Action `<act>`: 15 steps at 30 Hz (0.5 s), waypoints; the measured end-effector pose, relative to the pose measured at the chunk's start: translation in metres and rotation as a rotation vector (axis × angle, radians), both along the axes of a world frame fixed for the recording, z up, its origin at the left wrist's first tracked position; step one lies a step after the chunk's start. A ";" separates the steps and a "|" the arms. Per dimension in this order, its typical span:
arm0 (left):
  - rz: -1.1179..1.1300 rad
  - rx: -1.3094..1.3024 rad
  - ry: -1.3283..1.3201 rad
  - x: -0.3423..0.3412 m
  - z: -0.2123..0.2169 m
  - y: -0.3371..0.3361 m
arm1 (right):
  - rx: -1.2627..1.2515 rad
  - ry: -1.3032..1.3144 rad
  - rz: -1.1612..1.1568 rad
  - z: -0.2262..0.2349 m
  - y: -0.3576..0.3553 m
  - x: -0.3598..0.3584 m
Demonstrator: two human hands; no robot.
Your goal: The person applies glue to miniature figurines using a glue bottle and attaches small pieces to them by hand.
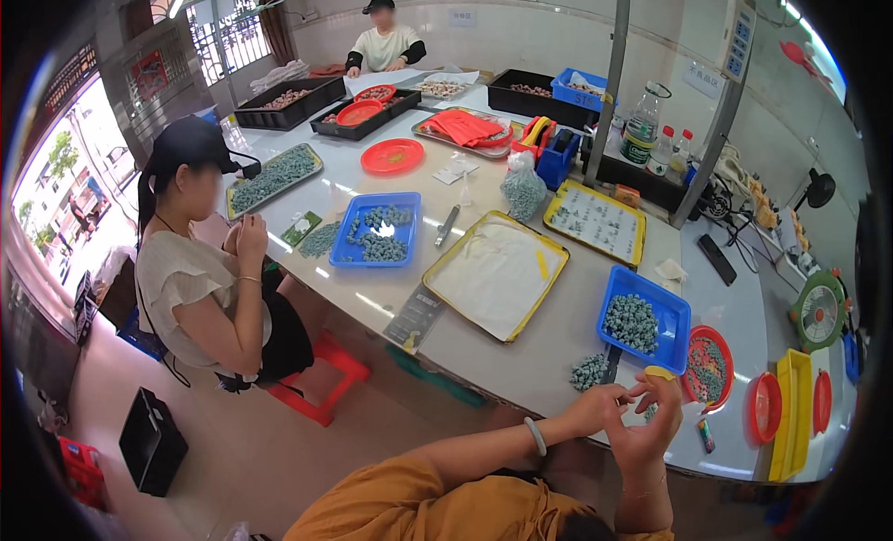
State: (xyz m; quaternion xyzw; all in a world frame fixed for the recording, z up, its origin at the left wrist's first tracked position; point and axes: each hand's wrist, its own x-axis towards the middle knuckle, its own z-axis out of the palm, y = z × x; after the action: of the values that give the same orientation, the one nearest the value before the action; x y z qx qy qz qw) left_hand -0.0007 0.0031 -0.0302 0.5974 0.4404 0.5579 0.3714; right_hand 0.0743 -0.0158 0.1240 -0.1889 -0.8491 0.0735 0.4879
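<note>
My left hand (600, 409), with a pale bangle at the wrist, and my right hand (653, 427) meet at the near table edge, fingertips pinched together on a small piece too tiny to make out. A yellow band (659, 374) sits at a raised fingertip of my right hand. Just beyond my hands lies a loose heap of grey-green beads (588, 372). Behind it stands a blue tray (672, 310) full of the same beads. A red dish (721, 341) with mixed beads is at the right of my hands.
A long white table (558, 341) carries yellow-rimmed trays (442, 267), another blue bead tray (352, 253), red dishes, black crates and bottles. One seated person in a black cap works at the left side, another sits at the far end. A red stool and a black box are on the floor.
</note>
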 end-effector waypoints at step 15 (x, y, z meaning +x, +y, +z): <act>-0.156 0.131 -0.590 0.009 -0.015 -0.017 | -0.329 -0.089 0.082 -0.052 -0.011 -0.015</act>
State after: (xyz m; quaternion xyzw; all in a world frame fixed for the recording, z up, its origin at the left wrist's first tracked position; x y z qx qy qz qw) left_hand 0.0081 -0.0138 -0.0456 0.4642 0.2298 0.7043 0.4855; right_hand 0.0590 -0.0264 0.0717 -0.2343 -0.8535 0.2228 0.4088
